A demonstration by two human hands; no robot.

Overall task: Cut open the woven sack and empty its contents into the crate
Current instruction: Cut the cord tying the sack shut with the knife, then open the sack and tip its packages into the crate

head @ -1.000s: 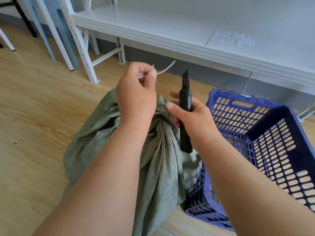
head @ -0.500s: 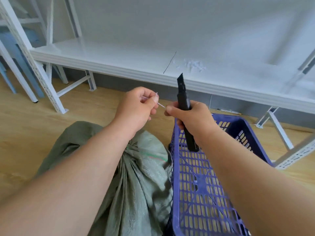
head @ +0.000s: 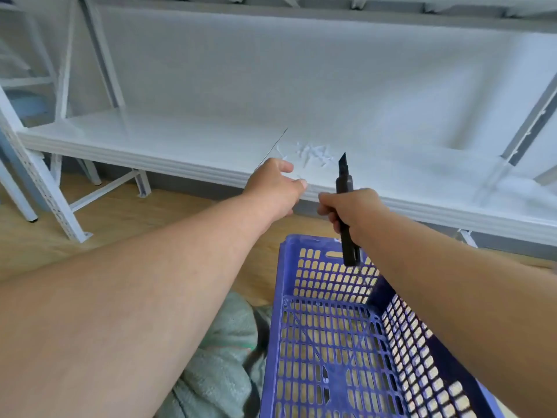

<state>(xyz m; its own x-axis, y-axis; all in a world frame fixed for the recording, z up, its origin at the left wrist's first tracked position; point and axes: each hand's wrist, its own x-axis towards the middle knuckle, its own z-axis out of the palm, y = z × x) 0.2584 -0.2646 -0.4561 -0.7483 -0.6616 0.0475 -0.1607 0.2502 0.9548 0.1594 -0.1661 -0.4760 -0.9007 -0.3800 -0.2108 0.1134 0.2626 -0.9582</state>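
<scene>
Against the wall stands a white shelf unit (head: 187, 146), low shelf carrying a heap of white tie scraps (head: 313, 153). Nearer, on wood floor, sits the blue slotted crate (head: 328, 342), nothing visible inside. Green woven sack (head: 223, 357) lies just beside crate's left wall, partly hidden under left forearm. Left hand (head: 275, 187) reaches over shelf edge, fingers loosely spread, nothing seen held. Right hand (head: 351, 208) clenched round black utility knife (head: 345, 206), blade up. Step, by judgement: discarding tie scrap; sack not yet emptied. Next move calls for parking knife safely, then both hands lifting sack btm to tip contents into crate.
</scene>
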